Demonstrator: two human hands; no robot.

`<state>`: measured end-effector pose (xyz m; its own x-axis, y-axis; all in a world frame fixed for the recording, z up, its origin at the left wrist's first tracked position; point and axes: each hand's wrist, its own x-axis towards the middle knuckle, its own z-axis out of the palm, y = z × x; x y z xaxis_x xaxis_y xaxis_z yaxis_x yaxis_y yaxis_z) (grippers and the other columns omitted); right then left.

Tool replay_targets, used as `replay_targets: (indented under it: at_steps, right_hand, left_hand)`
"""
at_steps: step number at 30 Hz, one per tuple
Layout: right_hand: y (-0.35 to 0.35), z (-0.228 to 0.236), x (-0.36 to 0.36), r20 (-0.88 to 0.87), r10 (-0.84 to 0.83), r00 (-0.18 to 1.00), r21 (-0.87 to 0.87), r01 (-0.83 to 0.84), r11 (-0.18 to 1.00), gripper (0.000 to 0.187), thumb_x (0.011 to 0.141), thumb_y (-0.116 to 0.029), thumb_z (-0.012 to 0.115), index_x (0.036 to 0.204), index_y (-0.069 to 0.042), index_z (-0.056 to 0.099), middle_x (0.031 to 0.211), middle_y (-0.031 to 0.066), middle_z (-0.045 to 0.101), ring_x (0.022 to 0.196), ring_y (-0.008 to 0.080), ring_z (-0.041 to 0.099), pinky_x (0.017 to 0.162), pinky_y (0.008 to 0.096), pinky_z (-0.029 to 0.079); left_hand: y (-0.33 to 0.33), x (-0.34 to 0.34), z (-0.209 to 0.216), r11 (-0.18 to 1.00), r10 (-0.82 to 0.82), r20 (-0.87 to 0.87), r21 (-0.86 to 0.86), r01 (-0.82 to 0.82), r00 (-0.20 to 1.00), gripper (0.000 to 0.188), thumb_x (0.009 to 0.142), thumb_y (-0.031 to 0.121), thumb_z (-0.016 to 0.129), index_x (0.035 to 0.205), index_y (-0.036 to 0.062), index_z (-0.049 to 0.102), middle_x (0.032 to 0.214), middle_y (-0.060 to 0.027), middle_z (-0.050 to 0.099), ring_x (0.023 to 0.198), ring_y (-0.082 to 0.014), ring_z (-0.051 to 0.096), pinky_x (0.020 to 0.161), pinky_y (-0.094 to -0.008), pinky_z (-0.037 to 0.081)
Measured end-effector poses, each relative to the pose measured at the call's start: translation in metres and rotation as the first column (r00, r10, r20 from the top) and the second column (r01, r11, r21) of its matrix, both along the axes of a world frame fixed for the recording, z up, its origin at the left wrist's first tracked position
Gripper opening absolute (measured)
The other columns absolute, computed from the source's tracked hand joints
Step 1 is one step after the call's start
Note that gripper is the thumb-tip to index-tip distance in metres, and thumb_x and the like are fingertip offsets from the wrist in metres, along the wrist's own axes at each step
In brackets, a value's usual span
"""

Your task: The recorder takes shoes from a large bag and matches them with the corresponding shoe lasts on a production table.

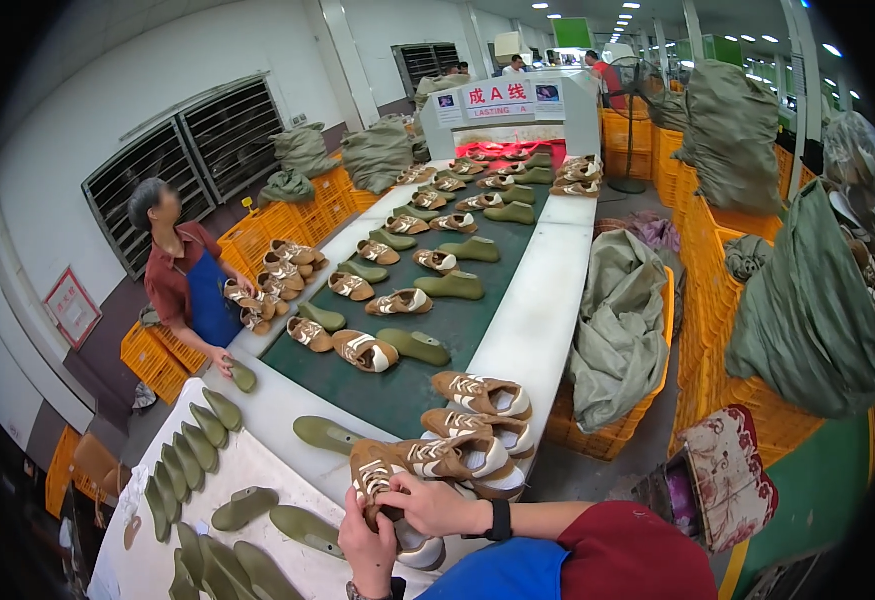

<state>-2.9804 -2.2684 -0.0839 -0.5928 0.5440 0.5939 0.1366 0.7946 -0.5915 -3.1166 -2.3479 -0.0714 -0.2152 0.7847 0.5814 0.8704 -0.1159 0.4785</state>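
Observation:
A brown sneaker [375, 462] with white laces is between my hands at the near edge of the worktable. My left hand [368, 550] is closed around its near side. My right hand [438, 505], with a dark band at the wrist, has its fingers bent onto the shoe's opening by the laces; the fingertips are partly hidden. Just beyond my right hand, several brown-and-white sneakers [478, 395] stand in a cluster. A green shoe last [326, 434] lies by the held sneaker's toe, and another green last [305, 529] lies left of my left hand.
A green conveyor belt [358, 335] carries sneakers and lasts between white ledges [518, 310] from a machine [513, 105]. More lasts [188, 455] line the pale table at left. A co-worker [190, 262] at far left touches a last. Orange crates [693, 400] and grey-green sacks [618, 330] stand right.

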Motion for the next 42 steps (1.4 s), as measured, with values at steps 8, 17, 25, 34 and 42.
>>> replay_targets:
  at_steps: [8,17,25,34,42]
  right_hand:
    - [-0.004,0.001,0.003,-0.005,0.012,1.000,-0.138,-0.013,0.990,0.033,0.077,-0.002,0.051,0.106,-0.015,0.057,0.097,0.0120,0.047,0.076,0.0329,0.058,0.061,0.0395,0.048]
    - [0.004,-0.018,0.001,0.017,0.069,0.997,-0.155,-0.065,0.986,0.009,0.075,-0.001,0.052,0.080,-0.007,0.056,0.088,0.0102,0.045,0.074,0.0279,0.053,0.059,0.0362,0.044]
    - [0.003,-0.015,0.006,-0.058,-0.028,0.998,-0.161,0.019,0.987,0.017,0.076,0.000,0.051,0.089,-0.008,0.057,0.089,0.0103,0.046,0.076,0.0290,0.054,0.063,0.0360,0.047]
    - [-0.002,-0.009,0.008,-0.160,-0.103,0.982,-0.159,0.077,0.984,0.026,0.073,-0.001,0.052,0.098,-0.007,0.053,0.094,0.0101,0.049,0.078,0.0314,0.056,0.066,0.0372,0.048]
    - [0.027,-0.024,0.006,-0.233,-0.165,0.958,-0.417,0.055,0.907,0.009,0.072,-0.002,0.049,0.080,-0.001,0.053,0.074,0.0131,0.054,0.068,0.0284,0.054,0.061,0.0352,0.045]
  left_hand:
    - [-0.001,0.000,-0.004,1.000,0.007,-0.014,-0.012,-0.007,1.000,0.030,0.078,0.003,0.054,0.107,-0.0015,0.052,0.077,-0.0197,0.061,0.065,-0.0374,0.059,0.058,-0.0426,0.047]
    - [0.009,0.000,-0.013,0.997,-0.034,0.147,0.080,0.022,0.989,0.029,0.078,0.000,0.053,0.106,-0.0001,0.054,0.096,-0.0207,0.059,0.079,-0.0373,0.059,0.064,-0.0417,0.048]
    - [0.014,0.010,-0.005,0.983,-0.157,-0.098,-0.113,0.146,0.983,0.031,0.072,-0.004,0.051,0.101,0.0037,0.059,0.114,-0.0171,0.054,0.094,-0.0343,0.051,0.083,-0.0408,0.042]
    - [0.015,0.011,-0.019,0.986,-0.168,0.013,0.028,0.167,0.986,0.019,0.068,-0.008,0.047,0.082,0.0014,0.056,0.105,-0.0152,0.056,0.095,-0.0325,0.049,0.086,-0.0408,0.038]
    - [0.005,0.006,-0.019,0.928,-0.370,0.218,0.041,0.370,0.903,0.015,0.064,-0.008,0.048,0.071,0.0028,0.056,0.087,-0.0102,0.060,0.092,-0.0300,0.048,0.086,-0.0374,0.037]
